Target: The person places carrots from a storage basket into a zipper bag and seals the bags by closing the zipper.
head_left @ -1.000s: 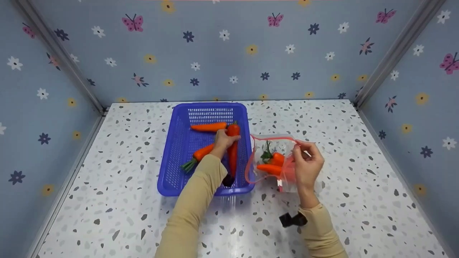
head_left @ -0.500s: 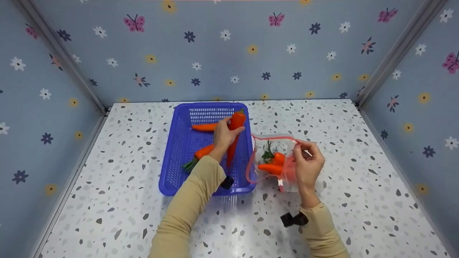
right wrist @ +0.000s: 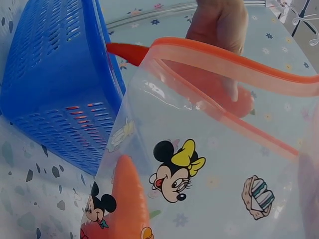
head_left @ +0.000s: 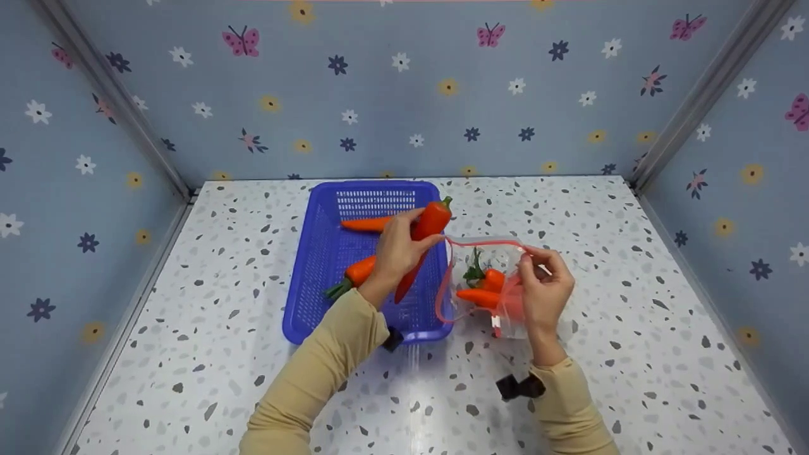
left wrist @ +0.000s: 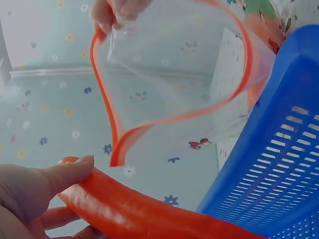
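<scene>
My left hand (head_left: 398, 251) holds a long red chili pepper (head_left: 433, 218) with a green stem, thumb on one side and fingers on the other. The pepper slants over the right side of the blue basket (head_left: 297, 278), its pointed tip downward. In the left wrist view, the thumb presses on the thick end of the pepper (left wrist: 134, 211). My right hand (head_left: 547, 292) pinches the red-edged rim of a clear zip bag (head_left: 483, 242), and its mouth gapes toward the basket. Inside the bag lie orange carrots (head_left: 478, 297), one with a green top. The right wrist view shows cartoon mice printed on the bag.
Two carrots remain in the basket, one orange carrot (head_left: 365, 224) at the back and a green-topped carrot (head_left: 359, 272) nearer the front. Basket and bag stand side by side on a speckled white table (head_left: 208, 354). Patterned blue panels (head_left: 404, 95) enclose the back and sides.
My left hand has lifted the chili pepper from the basket floor and carried it to the right, toward the bag's mouth. The right hand keeps its hold on the rim.
</scene>
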The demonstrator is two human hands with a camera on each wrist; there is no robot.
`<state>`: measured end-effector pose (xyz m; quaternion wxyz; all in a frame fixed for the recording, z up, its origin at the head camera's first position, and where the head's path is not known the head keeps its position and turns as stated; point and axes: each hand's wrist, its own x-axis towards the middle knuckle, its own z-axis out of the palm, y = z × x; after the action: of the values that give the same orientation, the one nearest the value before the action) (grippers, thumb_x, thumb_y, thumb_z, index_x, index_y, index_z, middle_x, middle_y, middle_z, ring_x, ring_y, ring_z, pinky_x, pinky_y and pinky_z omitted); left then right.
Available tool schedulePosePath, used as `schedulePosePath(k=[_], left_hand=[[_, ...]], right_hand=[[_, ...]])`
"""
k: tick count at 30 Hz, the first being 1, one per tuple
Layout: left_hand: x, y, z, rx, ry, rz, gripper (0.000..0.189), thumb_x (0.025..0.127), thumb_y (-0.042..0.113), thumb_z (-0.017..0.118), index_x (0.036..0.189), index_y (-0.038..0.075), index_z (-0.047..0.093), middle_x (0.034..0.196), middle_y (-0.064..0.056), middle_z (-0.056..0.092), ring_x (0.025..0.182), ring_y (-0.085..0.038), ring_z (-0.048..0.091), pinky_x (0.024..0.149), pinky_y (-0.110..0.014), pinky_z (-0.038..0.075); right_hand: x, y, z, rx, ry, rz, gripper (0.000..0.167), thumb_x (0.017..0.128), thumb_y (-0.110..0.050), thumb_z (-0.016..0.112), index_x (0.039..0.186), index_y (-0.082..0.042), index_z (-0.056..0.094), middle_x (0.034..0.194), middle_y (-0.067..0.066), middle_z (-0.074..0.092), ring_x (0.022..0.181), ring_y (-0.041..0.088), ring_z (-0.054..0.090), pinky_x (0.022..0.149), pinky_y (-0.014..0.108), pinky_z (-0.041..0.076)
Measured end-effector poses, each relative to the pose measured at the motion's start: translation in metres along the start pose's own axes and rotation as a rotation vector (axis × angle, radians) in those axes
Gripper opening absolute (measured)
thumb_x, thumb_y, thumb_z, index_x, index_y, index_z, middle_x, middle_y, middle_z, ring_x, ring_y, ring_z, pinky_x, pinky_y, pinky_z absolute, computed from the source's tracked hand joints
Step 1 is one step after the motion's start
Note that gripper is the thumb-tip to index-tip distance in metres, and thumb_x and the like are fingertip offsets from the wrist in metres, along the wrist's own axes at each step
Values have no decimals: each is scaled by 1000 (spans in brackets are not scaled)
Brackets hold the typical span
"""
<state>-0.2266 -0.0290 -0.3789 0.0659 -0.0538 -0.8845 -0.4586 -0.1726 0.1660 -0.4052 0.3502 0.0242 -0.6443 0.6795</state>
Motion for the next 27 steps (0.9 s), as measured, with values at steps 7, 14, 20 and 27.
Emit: schedulePosePath(k=[7,14,20,27], left_hand=[[-18,10,-5,26,-15,57,53,75,28,70,121,8,54,106,-8,57,90,-21,51,79,-31,45],[-37,19,0,58,-39,145,52,73,30,71,118,8,57,98,-8,57,84,-19,53,74,-30,46],[-47,25,8,65,-80,172,53,73,31,71,118,7,57,96,-8,58,83,-19,53,73,-28,46],[-51,29,23,112,-110,174,56,70,34,72,117,8,58,93,-6,57,82,-17,53,70,-26,46]], right_hand=[[1,-1,1,-26,4,6,12,78,13,52,87,17,59,70,13,54,50,12,50,45,17,43],[0,-1,3,-24,-1,0,12,78,13,52,87,17,59,71,16,53,53,12,50,46,16,42],[1,-1,3,4,-3,2,12,77,14,52,87,18,58,69,13,53,50,11,48,44,16,40],[2,-2,3,33,-10,-26,11,77,15,52,85,20,57,68,13,52,51,11,48,45,15,39]])
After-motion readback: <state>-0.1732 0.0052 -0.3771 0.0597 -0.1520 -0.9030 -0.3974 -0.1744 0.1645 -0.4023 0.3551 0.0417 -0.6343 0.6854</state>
